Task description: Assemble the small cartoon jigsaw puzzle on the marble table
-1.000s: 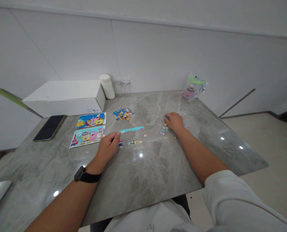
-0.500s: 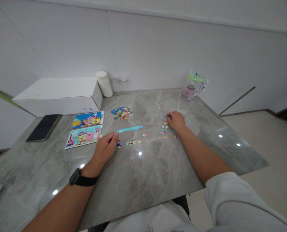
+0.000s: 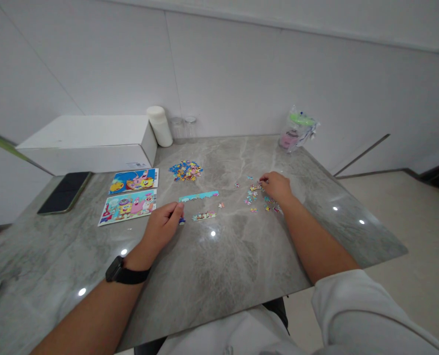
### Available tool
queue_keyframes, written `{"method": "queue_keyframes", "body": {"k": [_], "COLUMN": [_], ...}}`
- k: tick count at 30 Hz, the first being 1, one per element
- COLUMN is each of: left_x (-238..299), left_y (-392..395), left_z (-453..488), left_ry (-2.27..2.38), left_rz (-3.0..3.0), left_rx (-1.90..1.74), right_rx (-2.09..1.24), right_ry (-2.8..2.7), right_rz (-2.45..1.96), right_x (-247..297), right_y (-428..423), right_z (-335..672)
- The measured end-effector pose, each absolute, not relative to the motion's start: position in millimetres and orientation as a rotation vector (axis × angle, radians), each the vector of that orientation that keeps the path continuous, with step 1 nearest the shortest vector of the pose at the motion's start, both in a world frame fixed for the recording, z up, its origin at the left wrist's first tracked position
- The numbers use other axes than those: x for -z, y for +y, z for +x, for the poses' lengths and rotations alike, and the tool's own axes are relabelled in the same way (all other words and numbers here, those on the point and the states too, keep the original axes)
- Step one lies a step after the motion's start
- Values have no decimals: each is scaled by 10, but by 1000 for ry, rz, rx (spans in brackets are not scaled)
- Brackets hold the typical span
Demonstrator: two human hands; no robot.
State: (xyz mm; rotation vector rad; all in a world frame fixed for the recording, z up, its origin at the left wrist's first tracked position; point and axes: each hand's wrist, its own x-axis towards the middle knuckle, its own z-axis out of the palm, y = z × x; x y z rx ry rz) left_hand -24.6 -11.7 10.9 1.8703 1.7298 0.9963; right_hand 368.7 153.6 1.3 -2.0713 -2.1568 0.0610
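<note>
My left hand is closed, thumb against curled fingers, at a small dark-blue puzzle piece that shows partly past the fingertips. To the right lie a joined light-blue puzzle strip and a shorter joined strip, with a single pinkish piece beside them. My right hand reaches down to a loose scatter of puzzle pieces, its fingertips pinched together at the scatter's upper edge. Whatever sits between those fingertips is too small to make out. More loose pieces lie below this hand.
Two cartoon picture cards lie left of the strips, near a phone. Behind stand a white box, a white bottle and two glasses. A heaped puzzle pile and a bagged cup are farther back.
My right hand has shifted slightly right over the loose pieces, uncovering some of them; the dark piece at its fingertips no longer shows. My left fingertips now cover more of the blue piece.
</note>
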Motion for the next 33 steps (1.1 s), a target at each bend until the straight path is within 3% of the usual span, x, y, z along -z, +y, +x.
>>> {"method": "queue_keyframes", "body": {"k": [15, 22, 33], "left_x": [-80, -59, -73], "left_y": [-120, -116, -111], "left_z": [-265, -274, -256], "left_ry": [1684, 1656, 1662], "left_rz": [1915, 1923, 1930], "left_rx": [-952, -938, -917], "right_rx": [-270, -300, -147], "right_ry": [-2472, -2262, -2243], "right_rz": [-1752, -1766, -1726], "right_x": [-143, -136, 62], "right_y": [1471, 1509, 1585], "right_z": [3622, 3612, 3579]}}
